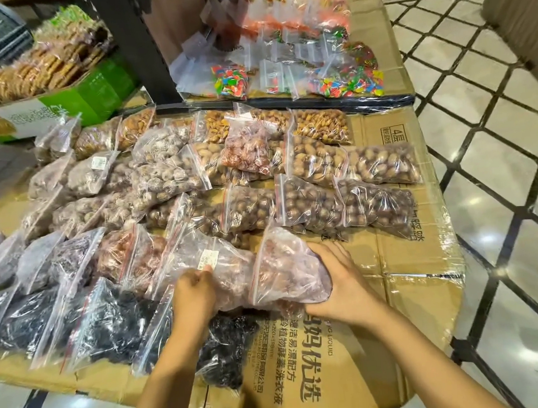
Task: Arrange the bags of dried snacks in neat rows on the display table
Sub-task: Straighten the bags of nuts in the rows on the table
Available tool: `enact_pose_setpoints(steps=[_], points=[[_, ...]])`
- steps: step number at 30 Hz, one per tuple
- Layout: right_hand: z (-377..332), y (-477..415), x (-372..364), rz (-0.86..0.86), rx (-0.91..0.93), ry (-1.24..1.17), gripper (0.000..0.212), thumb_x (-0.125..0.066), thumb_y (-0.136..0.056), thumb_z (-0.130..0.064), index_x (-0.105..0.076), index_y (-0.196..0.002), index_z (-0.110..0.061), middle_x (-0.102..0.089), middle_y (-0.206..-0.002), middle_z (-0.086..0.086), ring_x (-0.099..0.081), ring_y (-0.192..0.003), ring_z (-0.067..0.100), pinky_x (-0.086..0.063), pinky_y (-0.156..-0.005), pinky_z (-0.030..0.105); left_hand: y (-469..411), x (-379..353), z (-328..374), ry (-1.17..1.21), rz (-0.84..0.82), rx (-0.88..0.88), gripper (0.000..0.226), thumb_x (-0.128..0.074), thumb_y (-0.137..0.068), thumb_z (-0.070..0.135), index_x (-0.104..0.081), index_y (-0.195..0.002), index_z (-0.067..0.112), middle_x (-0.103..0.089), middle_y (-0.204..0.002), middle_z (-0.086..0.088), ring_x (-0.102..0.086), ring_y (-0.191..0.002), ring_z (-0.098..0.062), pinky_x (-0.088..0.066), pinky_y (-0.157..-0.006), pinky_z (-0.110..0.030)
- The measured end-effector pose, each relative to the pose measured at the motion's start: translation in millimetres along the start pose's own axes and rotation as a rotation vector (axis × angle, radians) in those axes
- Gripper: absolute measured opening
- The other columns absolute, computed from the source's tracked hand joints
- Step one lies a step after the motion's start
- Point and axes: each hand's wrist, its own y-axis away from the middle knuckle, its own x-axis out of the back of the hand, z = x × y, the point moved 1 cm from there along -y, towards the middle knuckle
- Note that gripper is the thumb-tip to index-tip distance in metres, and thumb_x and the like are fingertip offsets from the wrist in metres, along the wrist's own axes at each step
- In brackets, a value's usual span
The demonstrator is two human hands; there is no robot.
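Observation:
Many clear zip bags of dried snacks lie in rows on a display table covered with flattened cardboard [404, 257]. Near the front, my left hand [192, 290] and my right hand [341, 281] both grip pinkish bags of dried fruit. The left hand pinches a labelled bag [207, 260]. The right hand holds the side of a neighbouring bag [288, 266] that overlaps it. Bags of dark dried fruit [103, 323] fill the front left. Rows of brown nut bags [312, 200] lie behind. One reddish bag [247, 150] rests on top of the nut rows.
Bags of colourful candy [341, 82] sit on a second cardboard surface at the back. A green box of biscuits [48, 76] stands at the back left beside a dark post [139, 46]. Tiled floor [498, 153] runs along the right of the table edge.

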Motion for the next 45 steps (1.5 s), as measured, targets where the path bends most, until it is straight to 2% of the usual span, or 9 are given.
enact_pose_setpoints(steps=[2,6,13,18,22,26,30,37,45], points=[[3,-5,0,-0.167,-0.017,0.123,0.107,-0.079,-0.058,-0.048,-0.020,-0.144,-0.028,-0.028,-0.136,-0.012,-0.021,-0.127,0.003,-0.022,-0.112,0.030,3,1,2,0.071,-0.007,0.023,0.041,-0.040,-0.096,0.003,-0.051,-0.061,-0.017,-0.053,-0.058,-0.036,-0.048,-0.052,-0.024,-0.048,-0.058,-0.019],[15,-4,5,-0.265,-0.067,0.197,0.114,-0.079,-0.058,-0.049,-0.009,-0.146,-0.032,-0.024,-0.144,-0.010,-0.021,-0.131,0.006,-0.024,-0.115,0.036,3,3,14,0.023,-0.031,-0.040,0.045,-0.042,-0.098,0.009,-0.046,-0.054,0.006,-0.044,-0.035,-0.002,-0.038,-0.033,-0.011,-0.037,-0.038,-0.015],[13,-6,1,-0.262,-0.079,0.325,0.119,-0.081,-0.059,-0.050,-0.004,-0.147,-0.032,-0.021,-0.147,-0.009,-0.018,-0.136,0.012,-0.014,-0.115,0.032,-10,4,22,-0.393,-0.006,-0.229,0.024,-0.054,-0.095,0.024,-0.053,-0.074,0.012,-0.057,-0.053,0.002,-0.051,-0.041,-0.010,-0.041,-0.044,-0.026],[13,-8,-3,-0.248,-0.174,0.275,0.121,-0.083,-0.054,-0.046,-0.004,-0.146,-0.038,-0.018,-0.151,-0.011,-0.017,-0.138,0.012,-0.014,-0.118,0.038,-3,4,42,-0.446,0.139,-0.485,0.048,-0.056,-0.090,0.040,-0.041,-0.126,0.010,-0.058,-0.113,-0.003,-0.059,-0.102,-0.018,-0.047,-0.089,-0.030],[12,-8,-6,-0.240,-0.228,0.226,0.116,-0.080,-0.050,-0.054,-0.016,-0.144,-0.033,-0.028,-0.143,-0.013,-0.027,-0.133,0.011,-0.024,-0.115,0.041,13,-28,62,-0.725,-0.271,-0.822,0.069,-0.034,-0.087,0.068,-0.009,-0.144,0.039,-0.008,-0.158,0.003,-0.011,-0.144,-0.017,-0.013,-0.117,-0.043],[6,-9,-2,-0.239,-0.227,0.212,0.109,-0.081,-0.049,-0.049,-0.020,-0.139,-0.040,-0.036,-0.132,-0.016,-0.040,-0.123,0.011,-0.037,-0.104,0.037,-3,-39,35,-1.016,-0.572,-0.813,0.076,-0.017,-0.080,0.082,-0.002,-0.145,0.046,0.012,-0.156,0.009,0.014,-0.145,-0.020,0.012,-0.116,-0.043],[-8,-15,6,-0.398,-0.353,0.005,0.123,-0.090,-0.044,-0.044,-0.014,-0.141,-0.041,-0.035,-0.137,-0.019,-0.036,-0.127,0.005,-0.033,-0.110,0.031,-24,-27,26,-1.073,-0.611,-0.784,0.094,-0.015,-0.069,0.089,-0.005,-0.148,0.040,0.004,-0.157,0.008,0.008,-0.145,-0.019,0.009,-0.116,-0.040],[-66,-60,32,-0.284,-0.462,-0.083,0.081,-0.074,-0.067,-0.055,-0.039,-0.134,-0.024,-0.051,-0.115,-0.022,-0.052,-0.104,-0.007,-0.041,-0.083,0.003,-85,38,53,-0.875,-0.420,-0.821,0.093,-0.009,-0.071,0.087,0.010,-0.147,0.038,0.016,-0.155,0.001,0.010,-0.145,-0.021,0.002,-0.117,-0.040],[-117,-201,-35,0.008,-0.501,-0.190,0.064,-0.072,-0.071,-0.050,-0.053,-0.118,-0.012,-0.064,-0.100,0.006,-0.064,-0.093,0.019,-0.053,-0.085,0.038,-257,129,66,-0.697,-0.215,-0.585,0.114,-0.024,-0.062,0.092,-0.015,-0.149,0.019,-0.039,-0.145,-0.022,-0.037,-0.130,-0.043,-0.035,-0.104,-0.054]])
